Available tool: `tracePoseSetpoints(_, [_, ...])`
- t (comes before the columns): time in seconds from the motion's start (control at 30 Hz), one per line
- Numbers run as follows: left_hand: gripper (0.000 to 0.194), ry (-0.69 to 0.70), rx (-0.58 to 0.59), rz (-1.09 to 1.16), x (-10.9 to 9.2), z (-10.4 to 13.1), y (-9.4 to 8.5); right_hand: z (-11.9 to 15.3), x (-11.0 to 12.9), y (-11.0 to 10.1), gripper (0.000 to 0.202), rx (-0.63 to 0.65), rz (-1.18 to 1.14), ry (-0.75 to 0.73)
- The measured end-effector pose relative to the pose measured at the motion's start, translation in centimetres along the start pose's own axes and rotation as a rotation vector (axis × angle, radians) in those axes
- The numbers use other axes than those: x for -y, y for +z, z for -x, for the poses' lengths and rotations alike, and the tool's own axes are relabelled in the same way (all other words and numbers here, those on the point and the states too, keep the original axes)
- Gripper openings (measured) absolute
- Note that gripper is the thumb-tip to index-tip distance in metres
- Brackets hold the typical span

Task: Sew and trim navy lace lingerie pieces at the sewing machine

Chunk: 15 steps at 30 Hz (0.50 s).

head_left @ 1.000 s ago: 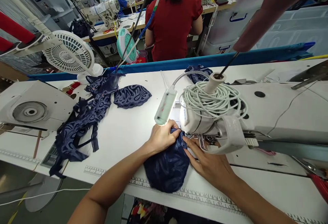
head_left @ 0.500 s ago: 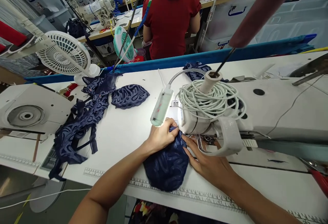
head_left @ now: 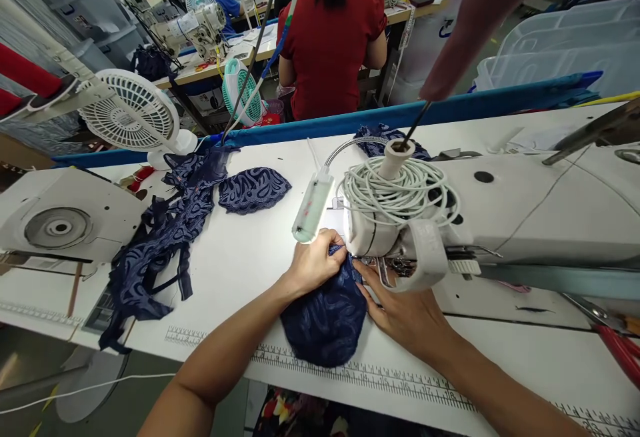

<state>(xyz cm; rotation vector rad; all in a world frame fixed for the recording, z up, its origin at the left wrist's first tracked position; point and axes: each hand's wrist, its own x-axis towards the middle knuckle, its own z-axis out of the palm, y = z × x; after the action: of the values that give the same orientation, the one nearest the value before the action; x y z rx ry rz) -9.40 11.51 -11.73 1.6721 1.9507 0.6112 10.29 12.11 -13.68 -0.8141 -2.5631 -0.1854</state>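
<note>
A dark blue patterned fabric piece (head_left: pixel 325 323) lies at the sewing machine (head_left: pixel 373 230), its upper edge beside the needle area. My left hand (head_left: pixel 317 263) pinches the fabric's top edge between thumb and fingers. On the fabric's right edge rest the spread fingertips of my right hand (head_left: pixel 400 303), partly hidden by the machine's white guard. Left of the machine head hangs a small lamp (head_left: pixel 313 207). A separate blue cup-shaped piece (head_left: pixel 255 190) lies on the white table (head_left: pixel 240 257), near a long heap of blue lace garments (head_left: pixel 170 243).
Coiled pale cord (head_left: pixel 400 187) sits on the machine. Behind the heap stands a white fan (head_left: pixel 130 110). Red-handled scissors (head_left: pixel 617 350) lie at the right. A person in red (head_left: pixel 330 43) sits beyond the blue cloth edge (head_left: pixel 300 131). More blue fabric (head_left: pixel 390 140) lies behind the machine.
The camera view has shifted slightly, bringing more of the scissors into sight at right. The fabric and both hands hold nearly the same position.
</note>
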Motion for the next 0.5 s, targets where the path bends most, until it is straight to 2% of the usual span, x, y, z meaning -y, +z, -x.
tracePoseSetpoints(0.17, [0.006, 0.001, -0.009, -0.007, -0.1, 0.1, 0.0, -0.1, -1.2, 0.0, 0.019, -0.107, -0.096, -0.018])
tracePoseSetpoints(0.3, [0.005, -0.003, -0.009, -0.022, -0.1, 0.1, 0.0, 0.1, -2.7, 0.6, 0.022, -0.241, -0.216, 0.08])
tracePoseSetpoints(0.5, [0.007, -0.002, 0.003, -0.059, -0.2, 0.2, -0.1, 0.3, -3.0, 1.2, 0.024, -0.277, -0.237, 0.136])
